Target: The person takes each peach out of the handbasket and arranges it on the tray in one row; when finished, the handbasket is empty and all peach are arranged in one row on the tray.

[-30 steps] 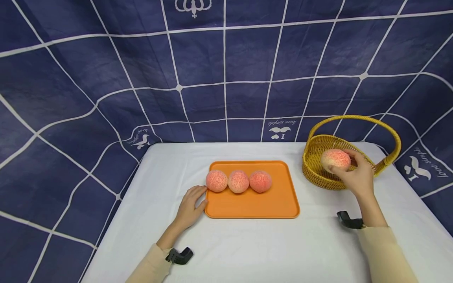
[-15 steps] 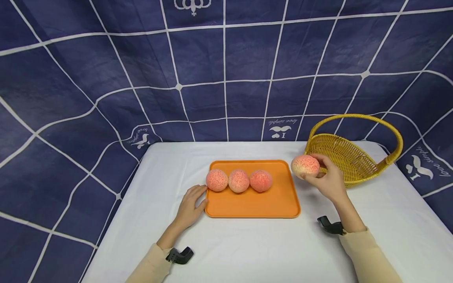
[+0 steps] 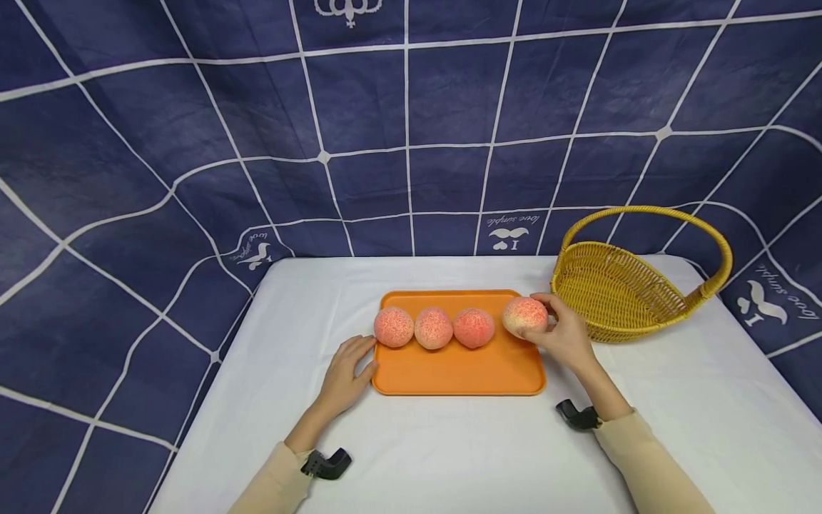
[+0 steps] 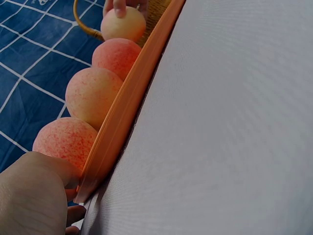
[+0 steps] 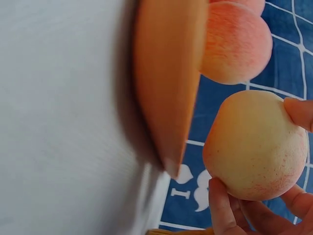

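My right hand (image 3: 570, 341) holds a pale pink-yellow peach (image 3: 524, 317) between thumb and fingers over the right end of an orange tray (image 3: 456, 375). In the right wrist view, the held peach (image 5: 254, 147) shows its yellow side, with fingertips on opposite sides and a gap to the nearest peach. Three pinker peaches, left (image 3: 394, 327), middle (image 3: 433, 328) and right (image 3: 474, 328), stand in a row on the tray. My left hand (image 3: 344, 378) rests on the table with its fingertips at the tray's left rim, close to the leftmost peach (image 4: 67, 142).
A yellow wicker basket (image 3: 616, 285) with a tall arched handle (image 3: 648, 210) stands right of the tray, just behind the right hand. White cloth (image 3: 449, 450) covers the table. Dark blue curtain (image 3: 449, 178) with white lines hangs at the back and sides.
My right hand has carried the peach left out of the basket, past its rim and over the tray's right end. The left hand and the three tray peaches have stayed put.
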{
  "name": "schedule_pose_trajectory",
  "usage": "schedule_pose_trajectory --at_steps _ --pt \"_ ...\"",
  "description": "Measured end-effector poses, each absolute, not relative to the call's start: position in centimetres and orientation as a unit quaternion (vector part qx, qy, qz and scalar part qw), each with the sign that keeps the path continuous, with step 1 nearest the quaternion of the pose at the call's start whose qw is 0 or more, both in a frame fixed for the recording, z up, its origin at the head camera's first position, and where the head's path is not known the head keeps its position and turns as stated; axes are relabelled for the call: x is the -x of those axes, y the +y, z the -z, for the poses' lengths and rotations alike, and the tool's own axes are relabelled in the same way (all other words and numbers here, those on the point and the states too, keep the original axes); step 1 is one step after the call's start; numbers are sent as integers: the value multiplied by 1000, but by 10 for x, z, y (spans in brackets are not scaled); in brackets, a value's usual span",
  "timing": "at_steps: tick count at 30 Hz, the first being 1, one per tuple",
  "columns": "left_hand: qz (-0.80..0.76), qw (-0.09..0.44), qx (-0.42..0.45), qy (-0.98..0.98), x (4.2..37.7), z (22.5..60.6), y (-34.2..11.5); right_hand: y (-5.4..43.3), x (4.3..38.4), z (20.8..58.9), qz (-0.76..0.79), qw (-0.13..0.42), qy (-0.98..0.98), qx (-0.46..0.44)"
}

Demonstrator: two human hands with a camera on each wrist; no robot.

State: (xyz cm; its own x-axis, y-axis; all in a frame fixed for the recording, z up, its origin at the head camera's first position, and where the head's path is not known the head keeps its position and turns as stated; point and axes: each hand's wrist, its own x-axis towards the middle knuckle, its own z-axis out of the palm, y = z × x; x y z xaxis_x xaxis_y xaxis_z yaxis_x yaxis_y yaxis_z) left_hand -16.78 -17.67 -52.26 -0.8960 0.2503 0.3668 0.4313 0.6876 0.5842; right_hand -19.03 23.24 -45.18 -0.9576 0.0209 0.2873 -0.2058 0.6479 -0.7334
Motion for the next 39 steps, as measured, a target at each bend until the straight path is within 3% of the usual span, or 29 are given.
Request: schedule_pose_trajectory --at_steps 19,39 --pt "350 125 186 -910 167 522 -177 230 194 468 -423 68 -903 -41" --pt "341 127 183 -913 167 520 -176 225 193 469 -406 64 -909 -66"
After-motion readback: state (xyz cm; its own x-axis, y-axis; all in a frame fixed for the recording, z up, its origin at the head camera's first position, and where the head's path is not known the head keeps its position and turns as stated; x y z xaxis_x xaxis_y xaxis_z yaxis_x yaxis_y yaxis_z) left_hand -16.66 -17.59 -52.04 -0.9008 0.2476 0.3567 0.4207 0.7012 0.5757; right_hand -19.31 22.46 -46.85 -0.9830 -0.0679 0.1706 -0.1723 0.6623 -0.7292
